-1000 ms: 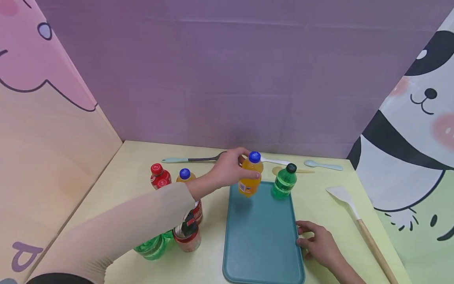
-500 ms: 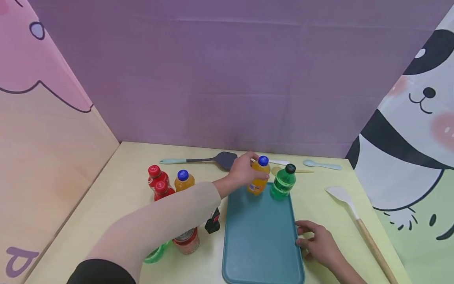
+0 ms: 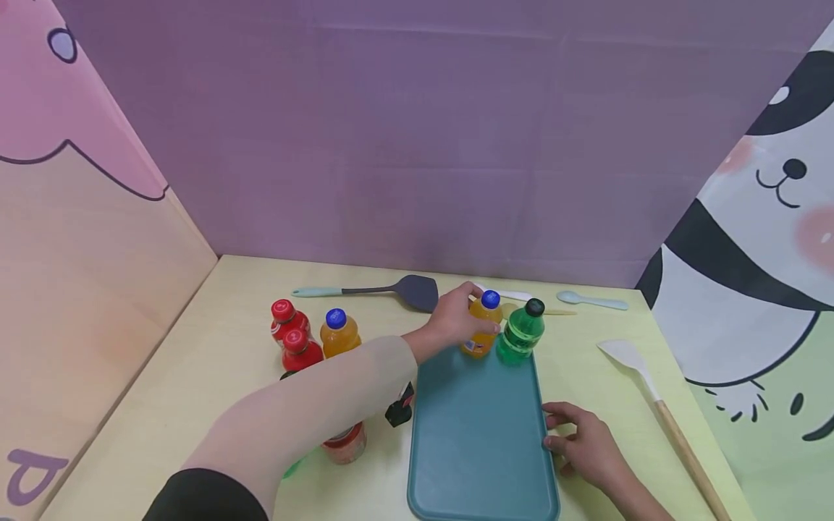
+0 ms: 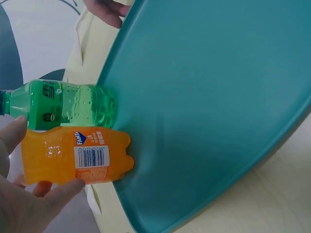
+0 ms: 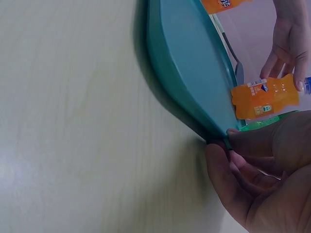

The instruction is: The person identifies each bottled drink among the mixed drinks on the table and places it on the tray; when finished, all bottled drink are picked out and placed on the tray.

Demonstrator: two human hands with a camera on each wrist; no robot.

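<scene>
Orange soda in the left hand [image 3: 449,318] — its fingers wrap the orange bottle [image 3: 483,329] near the shoulder, and the bottle's base sits at the far end of the teal tray [image 3: 478,441], upright, touching or just beside the green bottle [image 3: 521,333] already standing there. So two bottles are at the tray, one of them not yet let go. By the look of it, more wait on the bench [image 3: 215,376] to the left: two red bottles [image 3: 292,336], another orange one [image 3: 339,333], and others half hidden under the forearm. The right hand [image 3: 583,445] rests at the tray's right rim — fingers curled against the edge, steadying it in the right wrist view.
</scene>
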